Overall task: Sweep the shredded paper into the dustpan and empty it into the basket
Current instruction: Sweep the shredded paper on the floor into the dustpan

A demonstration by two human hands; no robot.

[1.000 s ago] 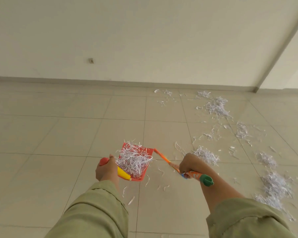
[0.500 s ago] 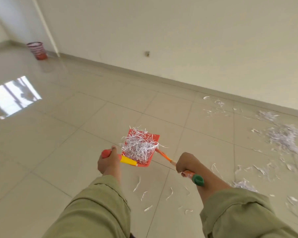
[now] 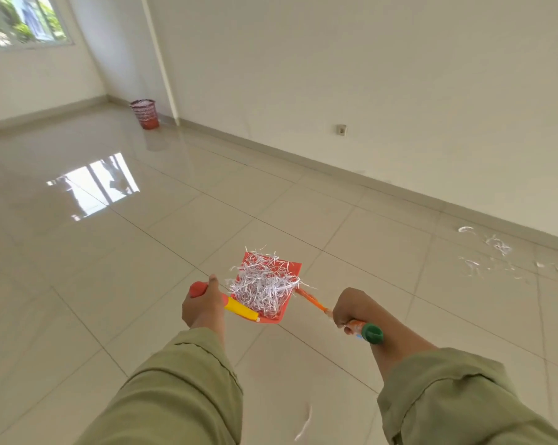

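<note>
My left hand grips the red and yellow handle of a red dustpan, held level above the floor and heaped with white shredded paper. My right hand grips the orange broom handle near its green end cap; the broom head is hidden behind the dustpan. A red mesh basket with paper inside stands far off at the wall corner, upper left. More shredded paper lies on the tiles at the right.
Glossy beige floor tiles stretch between me and the basket. A white wall with a socket runs along the right. A window is at the top left. One paper strip lies near my feet.
My view has swung left, so the basket now sits nearer the frame's middle and the window shows. The paper piles have slid to the right edge. Both hands keep their grips.
</note>
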